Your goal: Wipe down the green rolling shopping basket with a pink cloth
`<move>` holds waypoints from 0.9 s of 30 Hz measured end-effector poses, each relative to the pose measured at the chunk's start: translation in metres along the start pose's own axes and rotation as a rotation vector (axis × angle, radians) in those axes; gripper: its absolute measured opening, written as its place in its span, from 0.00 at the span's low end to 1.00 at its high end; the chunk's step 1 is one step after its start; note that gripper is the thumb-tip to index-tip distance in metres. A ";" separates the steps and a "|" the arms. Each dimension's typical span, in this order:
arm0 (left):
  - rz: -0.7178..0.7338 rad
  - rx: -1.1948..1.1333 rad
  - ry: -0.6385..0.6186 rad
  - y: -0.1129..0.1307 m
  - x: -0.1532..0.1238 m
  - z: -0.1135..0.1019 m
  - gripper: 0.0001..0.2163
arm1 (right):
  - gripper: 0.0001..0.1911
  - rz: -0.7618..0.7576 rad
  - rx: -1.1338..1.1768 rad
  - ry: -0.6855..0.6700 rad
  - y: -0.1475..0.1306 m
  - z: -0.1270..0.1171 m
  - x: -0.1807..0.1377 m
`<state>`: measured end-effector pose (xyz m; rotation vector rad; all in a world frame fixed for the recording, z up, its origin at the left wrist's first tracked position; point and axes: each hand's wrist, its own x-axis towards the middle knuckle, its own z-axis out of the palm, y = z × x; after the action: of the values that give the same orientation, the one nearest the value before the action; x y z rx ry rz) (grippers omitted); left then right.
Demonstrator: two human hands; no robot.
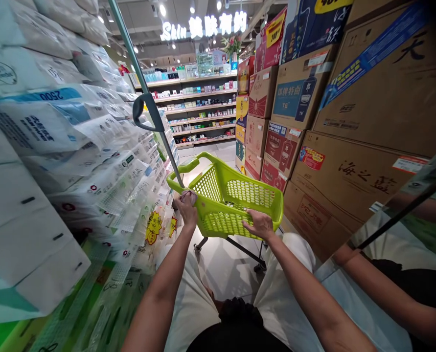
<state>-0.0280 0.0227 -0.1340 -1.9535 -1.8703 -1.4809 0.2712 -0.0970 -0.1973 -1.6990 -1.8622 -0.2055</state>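
A lime-green plastic shopping cart (236,205) with perforated basket walls stands in front of me, side-on, on a dark metal frame with casters. My left hand (187,211) is closed around a pale, crumpled cloth (190,196) against the basket's left corner, below the push handle (188,166). My right hand (261,224) grips the rim of the basket's near side, farther right, with its fingers over the edge. A grey pole (127,44) with a dark looped grip (148,112) rises at a slant from the cart's handle end.
Stacked white tissue packs (37,127) line the left side closely. Cardboard drink cartons (360,176) are piled high on the right, beside a reflective panel (404,230). Stocked shelves (203,105) stand at the far end of the tiled aisle (218,259).
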 end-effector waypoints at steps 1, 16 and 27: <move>-0.009 0.003 -0.008 -0.001 -0.008 0.004 0.23 | 0.19 -0.003 -0.003 -0.002 -0.001 -0.001 0.000; 0.101 -0.099 -0.180 0.016 -0.058 0.025 0.26 | 0.20 -0.025 -0.010 -0.034 0.003 -0.002 -0.001; 0.057 0.017 -0.093 -0.006 -0.023 0.006 0.29 | 0.18 -0.032 0.011 -0.020 0.011 -0.002 -0.004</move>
<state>-0.0250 0.0110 -0.1547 -2.0834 -1.8389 -1.3771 0.2826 -0.0998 -0.2006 -1.6710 -1.9029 -0.1914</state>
